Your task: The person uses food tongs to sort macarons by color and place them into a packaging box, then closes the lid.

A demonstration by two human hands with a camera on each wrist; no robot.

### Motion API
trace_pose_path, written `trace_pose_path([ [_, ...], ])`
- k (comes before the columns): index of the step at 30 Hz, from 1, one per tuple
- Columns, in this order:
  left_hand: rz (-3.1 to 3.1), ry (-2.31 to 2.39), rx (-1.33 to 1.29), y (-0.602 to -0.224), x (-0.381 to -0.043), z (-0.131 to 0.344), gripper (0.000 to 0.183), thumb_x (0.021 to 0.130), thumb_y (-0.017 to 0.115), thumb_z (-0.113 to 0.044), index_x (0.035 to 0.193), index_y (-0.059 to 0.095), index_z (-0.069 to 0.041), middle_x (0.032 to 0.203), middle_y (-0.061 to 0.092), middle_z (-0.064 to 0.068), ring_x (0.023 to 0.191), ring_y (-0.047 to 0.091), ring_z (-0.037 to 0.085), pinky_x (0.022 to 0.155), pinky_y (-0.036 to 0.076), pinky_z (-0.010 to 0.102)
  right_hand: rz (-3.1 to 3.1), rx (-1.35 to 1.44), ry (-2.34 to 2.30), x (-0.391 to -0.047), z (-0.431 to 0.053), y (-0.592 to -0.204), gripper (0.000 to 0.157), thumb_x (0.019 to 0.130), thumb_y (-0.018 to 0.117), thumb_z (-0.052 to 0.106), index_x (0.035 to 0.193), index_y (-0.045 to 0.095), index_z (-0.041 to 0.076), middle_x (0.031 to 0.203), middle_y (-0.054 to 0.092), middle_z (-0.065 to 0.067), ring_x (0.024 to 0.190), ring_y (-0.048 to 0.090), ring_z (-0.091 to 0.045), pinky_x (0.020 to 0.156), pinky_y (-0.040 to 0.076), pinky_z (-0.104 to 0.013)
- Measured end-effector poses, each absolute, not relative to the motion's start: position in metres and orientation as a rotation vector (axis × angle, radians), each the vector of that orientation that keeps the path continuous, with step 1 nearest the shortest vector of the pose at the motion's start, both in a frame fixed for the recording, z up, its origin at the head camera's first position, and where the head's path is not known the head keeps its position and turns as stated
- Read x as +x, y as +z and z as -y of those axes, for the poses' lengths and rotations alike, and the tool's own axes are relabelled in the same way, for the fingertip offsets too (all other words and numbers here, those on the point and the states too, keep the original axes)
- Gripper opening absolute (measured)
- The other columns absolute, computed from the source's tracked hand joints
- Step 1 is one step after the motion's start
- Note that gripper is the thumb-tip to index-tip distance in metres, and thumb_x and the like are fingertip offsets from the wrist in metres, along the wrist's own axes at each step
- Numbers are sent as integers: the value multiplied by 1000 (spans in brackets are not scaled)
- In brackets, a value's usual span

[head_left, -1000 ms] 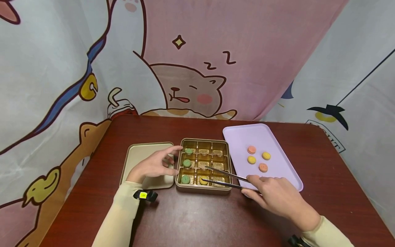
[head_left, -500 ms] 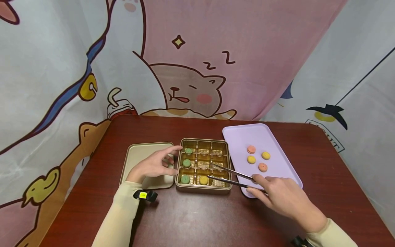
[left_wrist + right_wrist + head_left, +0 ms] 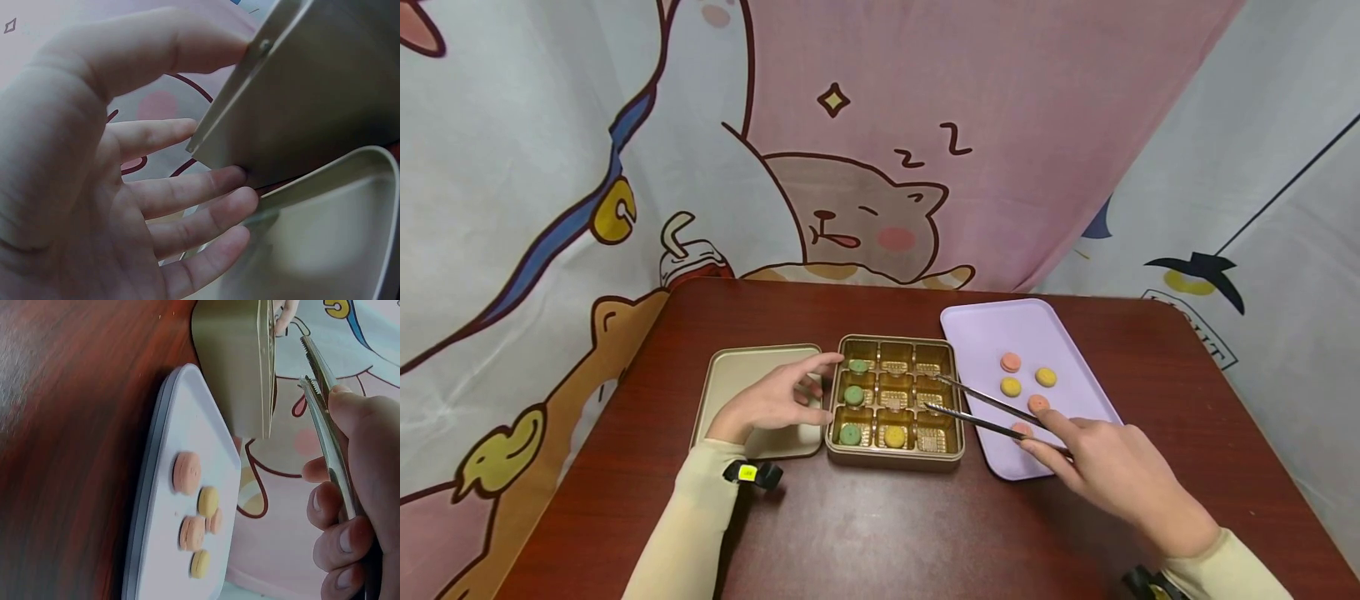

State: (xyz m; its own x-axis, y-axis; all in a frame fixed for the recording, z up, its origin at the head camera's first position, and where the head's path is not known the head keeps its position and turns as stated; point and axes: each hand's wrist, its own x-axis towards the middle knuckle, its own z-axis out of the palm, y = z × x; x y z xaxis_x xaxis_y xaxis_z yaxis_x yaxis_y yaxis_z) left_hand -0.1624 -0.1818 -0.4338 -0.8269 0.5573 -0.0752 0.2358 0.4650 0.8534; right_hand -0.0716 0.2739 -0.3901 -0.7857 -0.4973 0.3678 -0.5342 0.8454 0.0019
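Observation:
My left hand [image 3: 771, 404] rests beside a gold tin box [image 3: 895, 461]. Its thumb and fingertips touch the box's left wall, the fingers lying spread and fairly straight. Three green macarons [image 3: 853, 396] fill the box's left column, and a yellow macaron [image 3: 894, 437] sits in the front middle compartment. Metal tongs [image 3: 976, 421] are gripped in my right hand [image 3: 1123, 483]. Their two tips stand apart over the right side of the box with nothing between them. In the right wrist view, thumb and fingers curl round the tongs [image 3: 331, 440].
A lilac tray [image 3: 1000, 321] lies right of the box, holding several pink and yellow macarons [image 3: 1046, 377]. The tongs and right hand partly cover its near part. The box's lid [image 3: 730, 375] lies on the brown table [image 3: 865, 533] at left, under my left hand. A patterned curtain [image 3: 1037, 125] hangs behind.
The tongs have let go of the yellow macaron in the front middle compartment. My right hand has drawn them back to the right, uncovering a pink macaron on the tray. My left hand stays put.

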Motion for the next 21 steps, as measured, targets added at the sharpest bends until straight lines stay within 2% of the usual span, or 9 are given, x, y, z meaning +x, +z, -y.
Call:
trace_pose_path([
  [3, -2376, 1301, 667, -433, -163, 182, 89, 87, 87, -20, 162, 39, -17, 144, 57, 13, 113, 65, 30, 98, 56, 49, 2710, 735, 150, -72, -279, -390, 44, 89, 81, 45, 126, 73, 22, 67, 69, 8, 48, 47, -4, 39, 35, -32],
  [6, -2377, 1298, 667, -434, -163, 182, 89, 87, 87, -21, 162, 39, -17, 144, 57, 13, 113, 65, 30, 98, 57, 49, 2726, 708, 149, -73, -285, -390, 36, 90, 81, 44, 115, 73, 21, 62, 62, 11, 48, 40, -3, 40, 31, -30],
  [10, -2378, 1293, 672, -434, -163, 182, 89, 87, 87, -22, 162, 39, -17, 144, 56, 14, 113, 65, 29, 98, 57, 49, 2729, 677, 132, -75, -295, -391, 31, 89, 82, 44, 97, 65, 18, 56, 43, 15, 49, 35, -4, 41, 27, -29],
  [13, -2380, 1290, 678, -435, -163, 183, 89, 88, 87, -22, 162, 39, -16, 144, 56, 15, 114, 65, 30, 98, 56, 50, 2762, 637, 123, -76, -303, -392, 32, 89, 82, 42, 92, 61, 19, 55, 35, 15, 49, 32, -5, 42, 25, -28],
  [21, -2387, 1288, 676, -434, -162, 183, 88, 88, 88, -23, 162, 40, -18, 144, 56, 15, 113, 65, 29, 98, 57, 50, 2921, 487, 130, -78, -319, -395, 32, 94, 78, 43, 92, 58, 17, 56, 37, 11, 51, 35, -9, 43, 28, -30],
])
